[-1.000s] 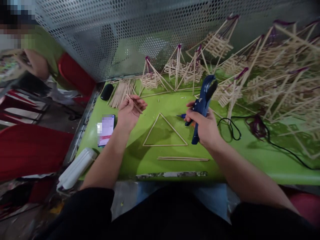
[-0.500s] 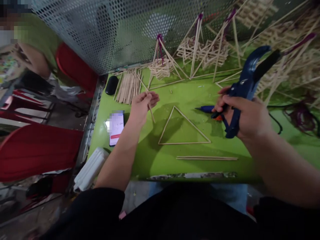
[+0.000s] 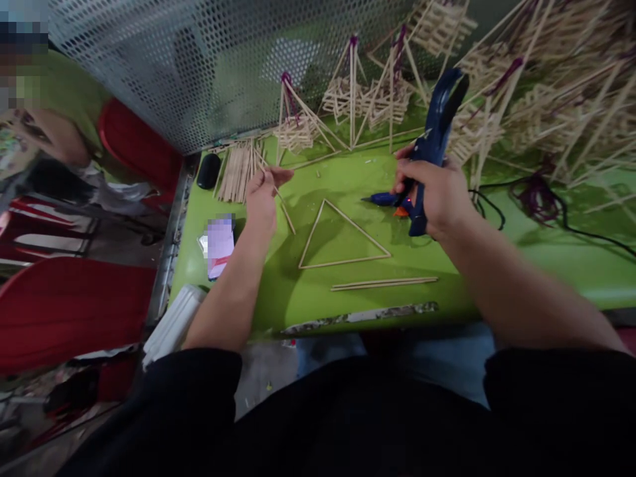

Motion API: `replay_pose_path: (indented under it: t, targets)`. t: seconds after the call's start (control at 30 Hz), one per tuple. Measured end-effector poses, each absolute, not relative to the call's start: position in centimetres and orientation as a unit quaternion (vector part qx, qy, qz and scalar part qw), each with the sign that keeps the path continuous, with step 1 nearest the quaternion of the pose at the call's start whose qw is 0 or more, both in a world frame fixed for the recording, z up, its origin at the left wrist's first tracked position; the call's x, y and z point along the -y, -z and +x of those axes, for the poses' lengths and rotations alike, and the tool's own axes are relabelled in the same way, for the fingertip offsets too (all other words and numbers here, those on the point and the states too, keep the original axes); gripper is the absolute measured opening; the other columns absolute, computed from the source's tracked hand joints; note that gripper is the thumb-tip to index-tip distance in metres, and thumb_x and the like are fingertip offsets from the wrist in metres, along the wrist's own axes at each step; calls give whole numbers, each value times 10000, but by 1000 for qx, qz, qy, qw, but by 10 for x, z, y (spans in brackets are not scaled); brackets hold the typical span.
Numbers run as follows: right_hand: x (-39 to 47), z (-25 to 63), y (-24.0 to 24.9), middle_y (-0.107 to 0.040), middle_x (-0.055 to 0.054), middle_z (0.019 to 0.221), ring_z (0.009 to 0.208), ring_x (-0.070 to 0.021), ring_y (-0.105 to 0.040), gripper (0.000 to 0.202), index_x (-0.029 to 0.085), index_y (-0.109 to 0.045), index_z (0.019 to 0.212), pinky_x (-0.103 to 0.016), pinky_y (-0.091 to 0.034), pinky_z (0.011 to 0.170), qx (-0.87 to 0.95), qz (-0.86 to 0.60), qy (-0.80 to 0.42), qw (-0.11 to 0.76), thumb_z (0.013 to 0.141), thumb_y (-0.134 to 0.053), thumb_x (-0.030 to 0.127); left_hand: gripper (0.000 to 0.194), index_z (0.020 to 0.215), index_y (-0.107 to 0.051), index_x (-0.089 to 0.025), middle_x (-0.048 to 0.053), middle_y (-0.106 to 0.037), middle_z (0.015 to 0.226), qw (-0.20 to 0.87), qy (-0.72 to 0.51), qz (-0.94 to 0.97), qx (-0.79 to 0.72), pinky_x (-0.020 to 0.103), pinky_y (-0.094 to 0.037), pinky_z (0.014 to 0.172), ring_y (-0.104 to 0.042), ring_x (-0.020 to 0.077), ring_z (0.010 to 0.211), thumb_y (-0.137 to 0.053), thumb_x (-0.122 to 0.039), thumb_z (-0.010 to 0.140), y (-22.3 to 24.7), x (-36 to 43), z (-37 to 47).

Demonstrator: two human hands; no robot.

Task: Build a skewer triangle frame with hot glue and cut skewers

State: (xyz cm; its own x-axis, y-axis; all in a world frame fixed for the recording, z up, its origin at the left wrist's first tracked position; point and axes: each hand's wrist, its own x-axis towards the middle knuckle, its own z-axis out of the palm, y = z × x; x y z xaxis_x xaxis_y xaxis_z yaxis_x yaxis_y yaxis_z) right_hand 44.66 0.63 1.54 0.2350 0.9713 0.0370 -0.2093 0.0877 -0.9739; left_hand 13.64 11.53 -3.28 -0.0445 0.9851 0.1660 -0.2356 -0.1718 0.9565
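Note:
My left hand (image 3: 262, 192) pinches a thin wooden stick (image 3: 285, 213) between thumb and fingers, above the green table. A bundle of loose sticks (image 3: 237, 171) lies just behind it. In my right hand (image 3: 442, 189) is a dark blue hand cutter (image 3: 431, 132), held upright with its curved top pointing away. Below and beside that hand lies a glue gun (image 3: 382, 199) with a pointed tip and an orange part, partly hidden by the hand. Between my hands a triangle of sticks (image 3: 345, 260) rests flat on the table. Nearer me are two parallel sticks (image 3: 385, 283).
Several stick structures with purple tops (image 3: 352, 86) stand along the back and right of the green table (image 3: 497, 258). A phone (image 3: 220, 248), a black rounded object (image 3: 209, 171) and a white bundle (image 3: 173, 321) sit left. Purple string (image 3: 536, 199) and a black cord lie right. A person sits far left.
The view has shifted, so the table's contents appear further left and slightly higher. Both hands keep their hold on the stick and the hand cutter.

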Motion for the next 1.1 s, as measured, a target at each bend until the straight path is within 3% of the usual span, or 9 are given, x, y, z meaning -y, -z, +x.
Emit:
replay_pose_path:
  t: [0.1,0.17,0.27,0.33,0.5,0.63,0.8,0.93,1.1]
  targets:
    - [-4,448,-20,-570,25,791,767,-194,-488,424,296,-703,981,-453,-452,811,385,-464,-490,630,748,-1030,434,280,900,-769,-243,0,-611,740,469,-587,505,-425,262,-551,732,-629,147,691,-761,-384,1142,14,-100,134]
    - [-2,447,-26,-586,29,775,753,-184,-503,400,279,-711,969,-418,-456,767,379,-454,-497,635,739,-1017,398,271,909,-783,-232,5,-560,729,455,-524,580,-427,273,-490,684,-568,149,665,-780,-392,1128,-1,-77,138]
    - [3,446,-34,-592,27,734,701,-178,-514,302,254,-723,936,-387,-455,708,368,-441,-491,655,757,-950,341,253,936,-793,-214,45,-687,848,407,-359,752,-373,307,-483,735,-604,176,741,-820,-417,1084,-18,-31,155]
    - [5,446,-38,-589,25,733,693,-181,-522,270,259,-715,920,-378,-465,691,369,-441,-491,655,776,-933,325,241,972,-790,-224,28,-698,795,389,-218,830,-335,320,-460,712,-587,178,671,-873,-444,1025,-23,1,170]
    - [1,448,-35,-554,17,784,720,-195,-529,299,305,-687,934,-386,-525,705,404,-449,-494,626,846,-952,413,235,959,-809,-256,43,-754,783,256,19,931,-260,375,-480,741,-633,231,643,-898,-473,961,-16,46,194]
    - [-2,445,-26,-546,8,789,700,-196,-518,329,307,-695,904,-414,-514,704,400,-445,-497,628,803,-986,423,144,814,-745,-245,48,-731,733,224,32,940,-257,405,-525,772,-641,231,610,-790,-265,948,-7,50,199]
    - [-3,439,-19,-562,16,783,705,-189,-511,433,316,-679,935,-425,-535,715,412,-454,-491,619,790,-1005,562,200,709,-667,-238,43,-657,646,192,41,943,-269,411,-498,742,-604,228,571,-752,-199,885,-8,49,202]
    - [2,445,-26,-578,19,765,664,-169,-539,424,289,-670,918,-401,-516,658,453,-443,-493,596,793,-1005,517,81,830,-718,-245,38,-737,745,208,-7,944,-257,368,-434,693,-608,207,610,-736,-231,908,-19,39,193]
    - [19,456,-46,-646,2,745,692,-185,-539,469,270,-731,832,-392,-512,643,629,-444,-459,443,730,-1081,565,119,945,-714,-217,60,-767,902,301,-190,892,-279,330,-493,729,-693,199,761,-682,-284,1039,-38,19,176]
